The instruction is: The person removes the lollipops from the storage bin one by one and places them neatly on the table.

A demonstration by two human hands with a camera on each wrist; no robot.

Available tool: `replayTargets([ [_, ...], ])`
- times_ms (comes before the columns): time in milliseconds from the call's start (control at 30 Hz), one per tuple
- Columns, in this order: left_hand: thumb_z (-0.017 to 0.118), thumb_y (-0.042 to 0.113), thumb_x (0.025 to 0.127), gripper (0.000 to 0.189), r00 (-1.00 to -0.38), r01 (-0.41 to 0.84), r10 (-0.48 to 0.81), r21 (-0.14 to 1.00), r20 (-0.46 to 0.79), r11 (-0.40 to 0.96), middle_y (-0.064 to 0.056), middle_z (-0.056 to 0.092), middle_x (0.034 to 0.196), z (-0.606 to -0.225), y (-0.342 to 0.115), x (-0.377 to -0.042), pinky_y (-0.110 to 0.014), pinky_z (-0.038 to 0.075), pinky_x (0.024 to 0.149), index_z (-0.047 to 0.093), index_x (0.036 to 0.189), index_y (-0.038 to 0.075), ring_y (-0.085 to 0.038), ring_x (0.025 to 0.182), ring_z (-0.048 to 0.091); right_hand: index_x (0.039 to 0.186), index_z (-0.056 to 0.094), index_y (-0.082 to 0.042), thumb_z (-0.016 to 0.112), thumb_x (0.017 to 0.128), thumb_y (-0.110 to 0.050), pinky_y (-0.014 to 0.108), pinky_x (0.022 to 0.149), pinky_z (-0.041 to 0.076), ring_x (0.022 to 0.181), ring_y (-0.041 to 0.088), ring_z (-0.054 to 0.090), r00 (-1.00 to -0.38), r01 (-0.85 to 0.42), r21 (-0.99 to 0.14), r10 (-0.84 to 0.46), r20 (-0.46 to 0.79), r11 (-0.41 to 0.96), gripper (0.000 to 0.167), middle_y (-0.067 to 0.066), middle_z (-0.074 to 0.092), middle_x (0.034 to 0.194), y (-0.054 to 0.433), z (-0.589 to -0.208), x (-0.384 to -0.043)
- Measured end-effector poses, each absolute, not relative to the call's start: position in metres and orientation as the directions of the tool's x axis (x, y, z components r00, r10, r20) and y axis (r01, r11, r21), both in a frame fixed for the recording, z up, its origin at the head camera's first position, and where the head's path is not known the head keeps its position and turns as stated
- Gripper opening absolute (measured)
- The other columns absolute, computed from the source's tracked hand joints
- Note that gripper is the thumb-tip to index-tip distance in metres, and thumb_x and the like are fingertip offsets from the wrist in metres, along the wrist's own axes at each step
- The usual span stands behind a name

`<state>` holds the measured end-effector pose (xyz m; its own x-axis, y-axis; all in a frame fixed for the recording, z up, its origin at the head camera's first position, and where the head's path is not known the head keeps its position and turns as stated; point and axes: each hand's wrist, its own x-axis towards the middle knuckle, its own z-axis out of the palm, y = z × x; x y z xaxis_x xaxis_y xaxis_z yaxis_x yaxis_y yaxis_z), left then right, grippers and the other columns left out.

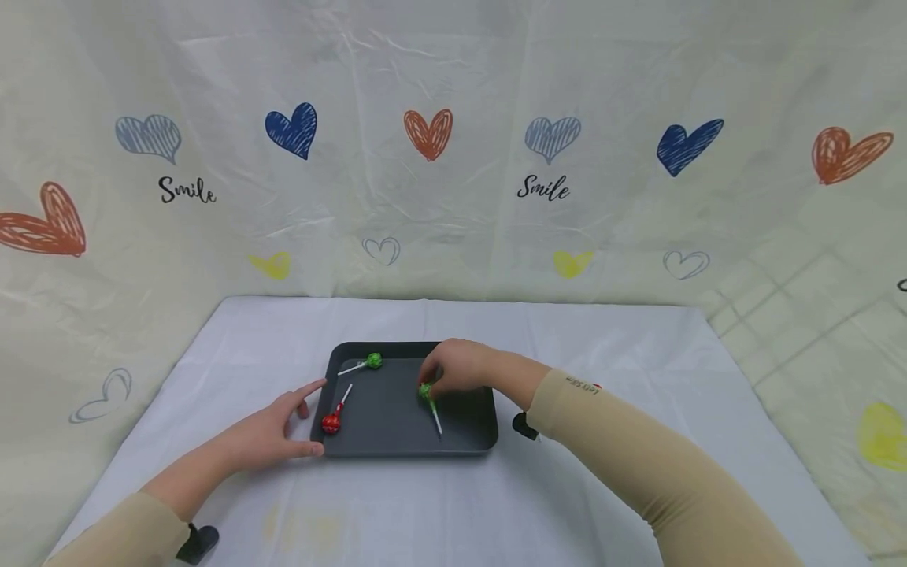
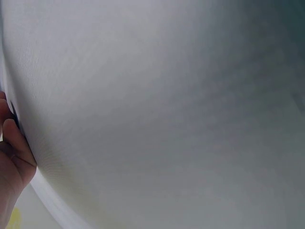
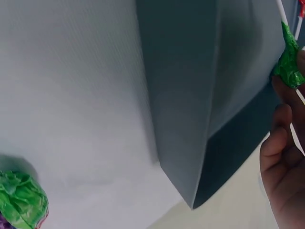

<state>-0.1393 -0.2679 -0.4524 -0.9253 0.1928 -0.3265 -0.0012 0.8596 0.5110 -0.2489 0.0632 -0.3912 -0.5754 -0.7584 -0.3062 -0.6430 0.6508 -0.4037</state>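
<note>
A dark grey tray (image 1: 397, 453) lies on the white cloth in the head view. My right hand (image 1: 460, 367) is over its right part and pinches a green-wrapped lollipop (image 1: 426, 390) by the candy end, its stick slanting toward the near rim. The right wrist view shows the same lollipop (image 3: 289, 64) at the fingertips. Spread along the tray's left side, my left hand (image 1: 265, 433) touches the rim with thumb and forefinger. Inside the tray, another green lollipop (image 1: 373, 361) lies at the far left and a red lollipop (image 1: 331, 423) at the near left.
Outside the tray, a green-wrapped candy (image 3: 21, 198) lies on the cloth in the right wrist view, with a bit of purple beside it. A small red thing (image 1: 597, 386) peeks from behind the right sleeve. A curtain (image 1: 468, 71) printed with hearts hangs behind the table.
</note>
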Motion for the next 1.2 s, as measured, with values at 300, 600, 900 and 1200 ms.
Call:
replayTargets([
  [300, 0.084, 0.06, 0.067, 0.113, -0.925, 0.004, 0.198, 0.512, -0.325, 0.859, -0.003, 0.046, 0.115, -0.454, -0.268, -0.14, -0.035, 0.041, 0.064, 0.022, 0.157, 0.03, -0.019, 0.082, 0.047, 0.113, 0.075, -0.022, 0.076, 0.089, -0.023, 0.027, 0.085, 0.049, 0.096, 0.006, 0.061, -0.62, -0.604, -0.443, -0.74, -0.262, 0.663, 0.024, -0.014, 0.069, 0.103, 0.08, -0.378, -0.252],
  [600, 0.084, 0.06, 0.068, 0.112, -0.923, 0.008, 0.203, 0.511, -0.327, 0.859, -0.004, 0.047, 0.116, -0.454, -0.269, -0.14, -0.035, 0.041, 0.065, 0.022, 0.157, 0.03, -0.019, 0.083, 0.047, 0.113, 0.076, -0.023, 0.075, 0.089, -0.024, 0.028, 0.081, 0.05, 0.091, 0.006, 0.061, -0.694, -0.517, -0.499, -0.682, -0.231, 0.696, 0.024, -0.013, 0.069, 0.104, 0.115, -0.371, -0.256],
  [900, 0.084, 0.059, 0.068, 0.113, -0.92, -0.004, 0.201, 0.518, -0.338, 0.855, -0.005, 0.047, 0.115, -0.453, -0.268, -0.139, -0.035, 0.042, 0.064, 0.022, 0.157, 0.029, -0.019, 0.083, 0.047, 0.116, 0.075, -0.021, 0.074, 0.091, -0.023, 0.031, 0.07, 0.049, 0.085, 0.017, 0.057, -0.772, -0.41, -0.53, -0.592, -0.232, 0.743, 0.025, -0.007, 0.07, 0.107, 0.175, -0.371, -0.253],
  [1200, 0.084, 0.058, 0.069, 0.113, -0.918, 0.006, 0.211, 0.521, -0.335, 0.854, -0.005, 0.046, 0.116, -0.451, -0.268, -0.139, -0.035, 0.042, 0.064, 0.021, 0.158, 0.03, -0.019, 0.081, 0.048, 0.119, 0.074, -0.015, 0.071, 0.092, -0.022, 0.04, 0.085, 0.052, 0.107, 0.026, 0.06, -0.834, -0.299, -0.498, -0.476, -0.277, 0.814, 0.028, 0.002, 0.07, 0.116, 0.246, -0.374, -0.243],
])
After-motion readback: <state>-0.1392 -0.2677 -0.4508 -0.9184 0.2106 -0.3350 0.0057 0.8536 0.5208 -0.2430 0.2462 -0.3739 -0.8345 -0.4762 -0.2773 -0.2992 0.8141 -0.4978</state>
